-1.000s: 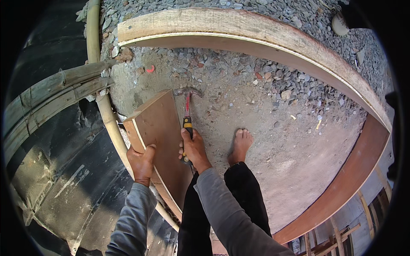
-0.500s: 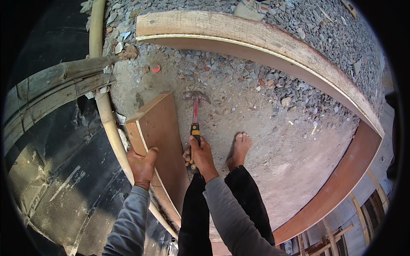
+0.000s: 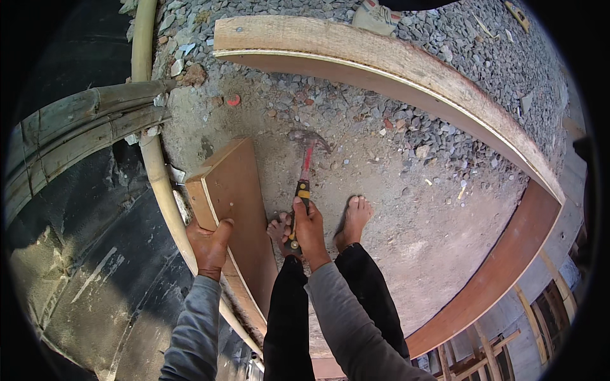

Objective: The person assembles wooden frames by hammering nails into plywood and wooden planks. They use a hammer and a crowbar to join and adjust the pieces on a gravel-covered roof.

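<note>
My left hand (image 3: 210, 246) is wrapped over the upper edge of a brown wooden form panel (image 3: 236, 193), its thumb on the inner face. The panel stands on edge beside my left leg. In my right hand (image 3: 309, 232) is a claw hammer (image 3: 306, 166), gripped by its black and yellow handle. The hammer's red neck and worn metal head point away from me, over the sandy ground, apart from the panel. My bare feet show on both sides of the right hand, the left one partly hidden.
A long plywood panel with a timber rib (image 3: 356, 39) bounds the far side, meeting another panel (image 3: 502, 279) at the right. Bamboo poles (image 3: 159, 171) and black sheeting (image 3: 95, 254) lie left. Beyond are grey gravel (image 3: 457, 38) and a person's shoe (image 3: 376, 18). Timber pieces (image 3: 489, 352) lie lower right.
The hammer has shifted right and tilted a little with my right hand. The far panel's left end sits slightly further right. A dark shape now shows above the shoe. My left hand keeps its grip.
</note>
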Available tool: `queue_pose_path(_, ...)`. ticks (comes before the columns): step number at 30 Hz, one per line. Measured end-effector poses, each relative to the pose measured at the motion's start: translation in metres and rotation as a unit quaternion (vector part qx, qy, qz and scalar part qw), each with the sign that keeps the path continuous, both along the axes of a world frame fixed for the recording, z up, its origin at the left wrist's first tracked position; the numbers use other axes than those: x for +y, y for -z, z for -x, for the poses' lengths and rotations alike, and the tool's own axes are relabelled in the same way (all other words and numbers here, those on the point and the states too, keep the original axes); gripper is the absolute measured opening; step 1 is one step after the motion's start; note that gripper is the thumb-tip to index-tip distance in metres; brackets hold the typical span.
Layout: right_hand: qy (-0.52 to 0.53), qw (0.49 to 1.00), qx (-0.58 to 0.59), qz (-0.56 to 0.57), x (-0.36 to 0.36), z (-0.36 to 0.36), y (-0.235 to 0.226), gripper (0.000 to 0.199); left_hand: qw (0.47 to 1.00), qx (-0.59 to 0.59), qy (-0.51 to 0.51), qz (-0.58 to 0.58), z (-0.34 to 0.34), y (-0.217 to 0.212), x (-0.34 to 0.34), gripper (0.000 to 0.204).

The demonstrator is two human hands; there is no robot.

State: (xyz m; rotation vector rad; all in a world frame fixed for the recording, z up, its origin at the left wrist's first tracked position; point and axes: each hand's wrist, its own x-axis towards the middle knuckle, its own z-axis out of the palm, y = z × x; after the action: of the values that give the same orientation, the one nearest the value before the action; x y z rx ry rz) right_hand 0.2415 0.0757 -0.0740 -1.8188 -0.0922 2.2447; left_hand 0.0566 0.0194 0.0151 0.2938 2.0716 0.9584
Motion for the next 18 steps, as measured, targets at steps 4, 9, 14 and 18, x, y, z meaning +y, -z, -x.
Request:
queue_pose_path(4,0.208,0.967,-0.110,-0.102,0.017,-0.028,-0.005,0.031,1.000,0.006,0.011,0.020,0.000,0.002,-0.001,0.031)
queue_pose_path(9,0.386,0.911,-0.104,-0.098,0.009,0.022,0.000,0.031,0.999,0.013,-0.003,0.029,0.000,0.005,-0.005,0.029)
queue_pose_path(14,-0.084,0.993,0.076,0.013,-0.011,0.045,-0.006,0.030,1.000,-0.005,-0.007,0.027,0.008,-0.003,-0.003,0.032)
queue_pose_path(18,-0.005,0.998,0.041,-0.039,-0.002,-0.015,-0.017,0.030,1.000,0.001,0.001,0.030,0.002,-0.019,0.000,0.036)
